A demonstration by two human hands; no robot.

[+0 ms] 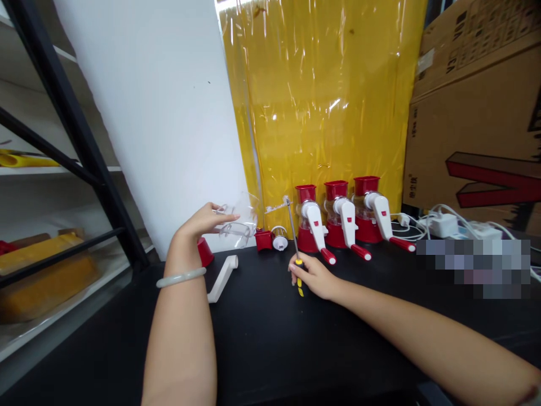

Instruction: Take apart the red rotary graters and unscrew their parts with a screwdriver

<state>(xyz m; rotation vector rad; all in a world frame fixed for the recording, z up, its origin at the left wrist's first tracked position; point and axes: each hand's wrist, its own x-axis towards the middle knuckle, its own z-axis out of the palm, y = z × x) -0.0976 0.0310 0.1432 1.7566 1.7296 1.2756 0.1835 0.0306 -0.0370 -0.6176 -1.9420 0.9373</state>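
Note:
My left hand (203,221) is raised above the black table (270,338), fingers closed on a clear plastic housing (240,223). My right hand (315,275) rests on the table and grips the yellow handle of a screwdriver (295,239) whose metal shaft points up and back. A loose white crank handle (223,276) lies on the table just right of my left wrist. A small red part (264,239) and a white-rimmed metal drum (279,238) sit between my hands, close to the wall. A red piece (205,252) shows behind my left wrist.
Three assembled red-and-white hand-crank grinders (342,223) stand in a row before a yellow plastic sheet (321,96). Cardboard boxes (477,118) and white chargers with cables (443,224) fill the right. A black-framed shelf (63,169) stands left.

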